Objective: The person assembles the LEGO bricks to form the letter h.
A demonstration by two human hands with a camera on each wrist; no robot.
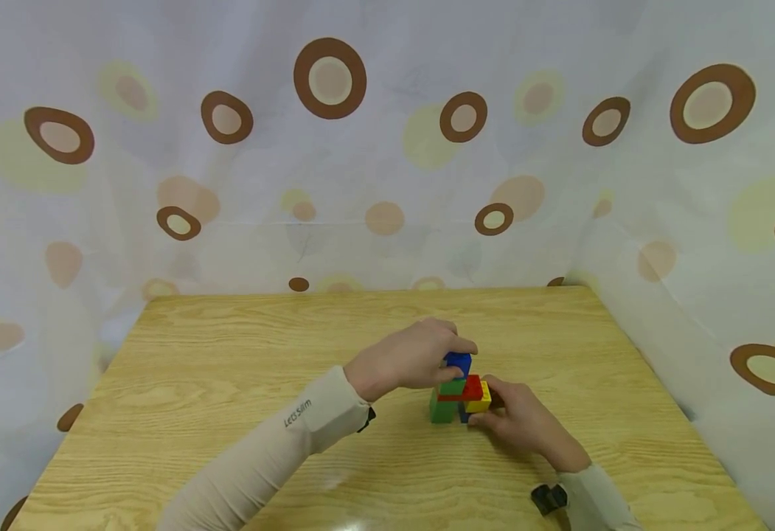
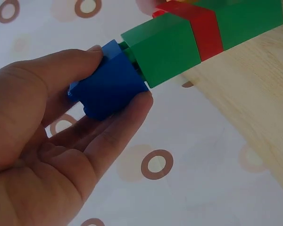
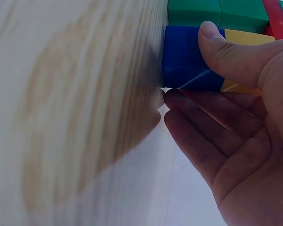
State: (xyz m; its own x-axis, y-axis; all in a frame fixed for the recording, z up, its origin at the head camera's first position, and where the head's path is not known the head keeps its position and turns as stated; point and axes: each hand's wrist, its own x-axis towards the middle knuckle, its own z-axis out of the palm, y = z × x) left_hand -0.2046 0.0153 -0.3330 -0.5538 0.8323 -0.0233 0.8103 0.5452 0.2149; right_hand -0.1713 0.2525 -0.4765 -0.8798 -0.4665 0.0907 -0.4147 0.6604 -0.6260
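Observation:
A small toy-brick structure stands on the table (image 1: 281, 457). My left hand (image 1: 408, 359) pinches a blue brick (image 2: 111, 87) between thumb and fingers at the top. That brick meets the upper green brick (image 2: 165, 54) at a slight tilt, with a narrow gap and green studs showing between them. Under the upper green brick runs a red brick (image 1: 472, 386), with more green bricks (image 3: 193, 12) below. My right hand (image 1: 525, 419) grips the structure's right side, around a lower blue brick (image 3: 184, 56) and the yellow brick (image 3: 247, 38) above it. The hands partly cover the bricks.
Behind the table and along its sides hangs a pale curtain (image 1: 387, 147) with brown ring patterns. The table's back edge lies beyond the bricks. A small black device (image 1: 549, 499) sits at the right wrist.

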